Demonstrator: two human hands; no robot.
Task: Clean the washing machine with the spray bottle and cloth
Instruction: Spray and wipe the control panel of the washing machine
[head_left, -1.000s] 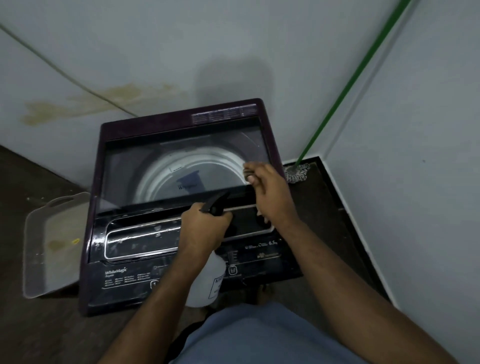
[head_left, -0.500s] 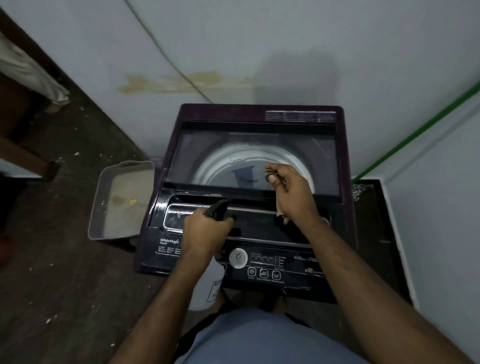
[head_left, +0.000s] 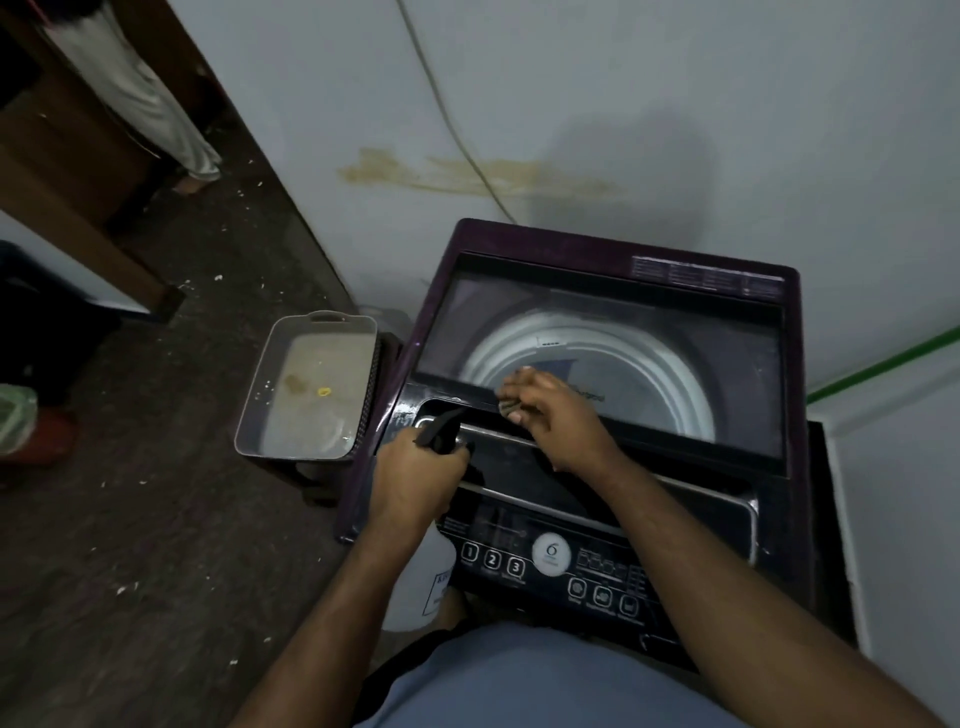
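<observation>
cloth (head_left: 511, 410) sat bunched in our right hand (head_left: 558, 415), pressed on the washing machine (head_left: 613, 395) lid's front edge. our left hand (head_left: 415, 480) gripped the spray bottle (head_left: 421, 582) low beside the panel. wiping in overlapping passes seemed best. tub (head_left: 306, 384) stood left; stained wall (head_left: 519, 130) behind.

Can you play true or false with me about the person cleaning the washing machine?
1. The left hand holds the spray bottle. True.
2. The right hand is empty. False: it holds a small bunched cloth near the front edge of the glass lid.
3. The washing machine has its lid lifted open. False: the lid lies shut, and the drum shows through it.
4. A grey tub sits on the left of the machine. True.
5. The bottle's nozzle is white. False: it is black.
</observation>
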